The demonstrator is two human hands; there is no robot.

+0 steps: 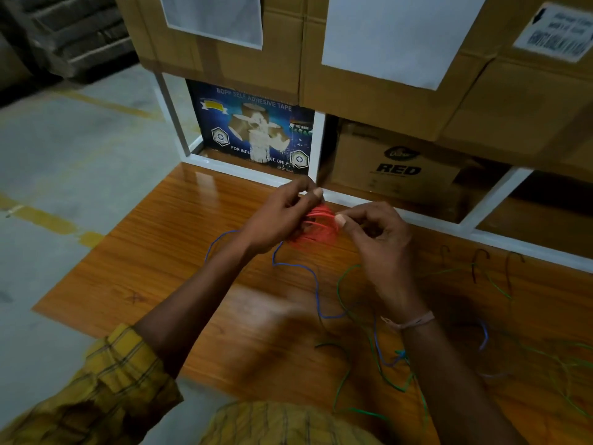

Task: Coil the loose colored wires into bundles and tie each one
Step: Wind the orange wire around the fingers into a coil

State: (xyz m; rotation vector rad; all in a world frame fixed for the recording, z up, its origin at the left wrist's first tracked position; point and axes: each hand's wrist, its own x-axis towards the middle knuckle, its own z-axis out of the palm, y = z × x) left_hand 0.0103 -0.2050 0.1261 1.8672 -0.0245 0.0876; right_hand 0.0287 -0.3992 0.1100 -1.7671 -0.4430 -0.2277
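**Red coil held between both hands above the wooden worktop**

Near the far edge of the worktop (pixel 167 252), in the single head view, both hands hold a bundle of red wire (pixel 317 228) just above the glossy wood-grain surface. The left hand (pixel 282 216) has its fingers curled round the left side of the coil, thumb and forefinger pinched together at the top. The right hand (pixel 373 232) pinches the coil's right side between thumb and forefinger, the other fingers curled in under the palm. A pale thread band (pixel 409 321) circles the right wrist, and a yellow checked sleeve (pixel 106 377) is rolled up on the left arm.

Loose wires lie spread on the worktop below the hands. A blue wire (pixel 316 285) snakes from beside the left wrist toward the near edge, and a green wire (pixel 340 290) loops just beside it and trails on toward the near right corner, where more green and blue strands lie blurred. A few dark hooked ties (pixel 475 264) lie toward the far right edge.

Along the far edge runs a white frame (pixel 237 170) with open compartments. The left one holds a blue box (pixel 250 130) printed with adhesive tape lettering; the next holds a brown carton (pixel 394 165) marked RED. Large cardboard boxes (pixel 288 53) with white labels are stacked above. Grey concrete floor (pixel 64 162) with yellow lines lies off the left edge.
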